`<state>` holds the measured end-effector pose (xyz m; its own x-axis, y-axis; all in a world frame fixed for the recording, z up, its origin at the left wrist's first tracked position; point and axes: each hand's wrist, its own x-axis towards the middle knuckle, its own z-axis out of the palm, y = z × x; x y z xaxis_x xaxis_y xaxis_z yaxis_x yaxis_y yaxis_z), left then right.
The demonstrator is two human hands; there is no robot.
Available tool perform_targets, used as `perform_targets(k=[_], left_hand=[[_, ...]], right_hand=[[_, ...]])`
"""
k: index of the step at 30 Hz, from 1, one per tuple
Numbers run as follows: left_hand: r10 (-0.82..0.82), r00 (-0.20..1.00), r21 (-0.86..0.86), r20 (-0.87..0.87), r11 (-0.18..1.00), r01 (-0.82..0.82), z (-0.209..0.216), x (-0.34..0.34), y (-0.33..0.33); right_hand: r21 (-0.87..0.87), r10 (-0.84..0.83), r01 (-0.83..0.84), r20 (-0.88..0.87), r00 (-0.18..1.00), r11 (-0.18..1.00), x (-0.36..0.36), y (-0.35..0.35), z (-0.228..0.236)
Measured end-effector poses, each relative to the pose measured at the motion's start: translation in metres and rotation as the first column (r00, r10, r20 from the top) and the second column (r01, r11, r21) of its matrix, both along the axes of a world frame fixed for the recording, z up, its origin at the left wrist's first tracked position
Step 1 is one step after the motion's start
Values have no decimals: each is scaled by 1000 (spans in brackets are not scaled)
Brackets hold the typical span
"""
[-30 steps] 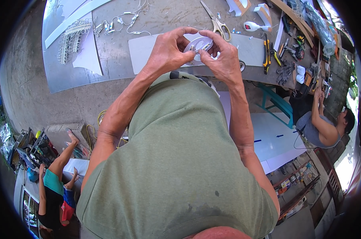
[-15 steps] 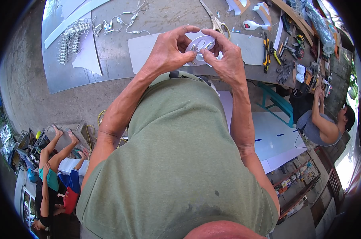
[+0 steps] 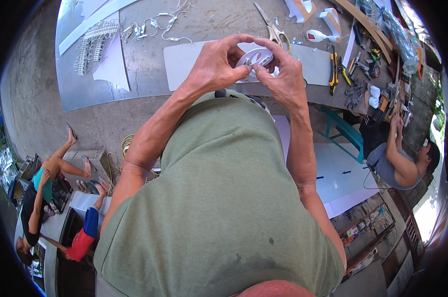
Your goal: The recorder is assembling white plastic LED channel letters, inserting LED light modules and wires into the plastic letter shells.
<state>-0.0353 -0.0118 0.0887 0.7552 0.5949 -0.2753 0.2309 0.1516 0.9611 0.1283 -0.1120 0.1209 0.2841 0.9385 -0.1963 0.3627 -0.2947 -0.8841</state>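
Note:
My left hand point(image 3: 215, 65) and my right hand point(image 3: 286, 73) hold a small white hollow shell point(image 3: 256, 53) with curved walls between them, above the near edge of the table. Both thumbs press at its near side, while the fingers curl around its far and outer sides. Small light-coloured pieces sit inside the shell, partly covered by my thumbs, and look like LED modules. Under my hands lies a pale flat sheet point(image 3: 184, 62). Just beyond my right fingers is a pair of scissors point(image 3: 277, 35) with light handles.
A wired string of LED modules point(image 3: 155, 24) lies on the metal-topped table point(image 3: 145, 84), near a coiled bundle point(image 3: 93, 44). To the right are white curved shells point(image 3: 329, 24), a white bottle point(image 3: 318, 35), a yellow-black cutter point(image 3: 333, 69) and tools. A teal stool point(image 3: 340, 131) and other people are nearby.
The shell is turned slightly between my fingers, and both hands keep hold of it. My view has shifted a little. At the left, a person in teal shorts has stepped farther left.

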Motion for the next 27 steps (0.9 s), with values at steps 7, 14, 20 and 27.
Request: perform_targets(k=[7,14,20,27], left_hand=[[35,999,179,10,983,-36,1,-1,3],[161,987,209,18,965,-161,9,-19,-1],[311,950,240,33,920,-309,22,-32,-4],[470,881,284,48,839,-463,34,-35,-13]], right_hand=[[-8,-44,43,-138,989,999,-4,0,-10],[-4,50,-53,-273,961,999,-14,14,-9],[71,198,-184,-340,919,980,-17,33,-8],[136,320,-290,-394,861,947,-13,49,0]])
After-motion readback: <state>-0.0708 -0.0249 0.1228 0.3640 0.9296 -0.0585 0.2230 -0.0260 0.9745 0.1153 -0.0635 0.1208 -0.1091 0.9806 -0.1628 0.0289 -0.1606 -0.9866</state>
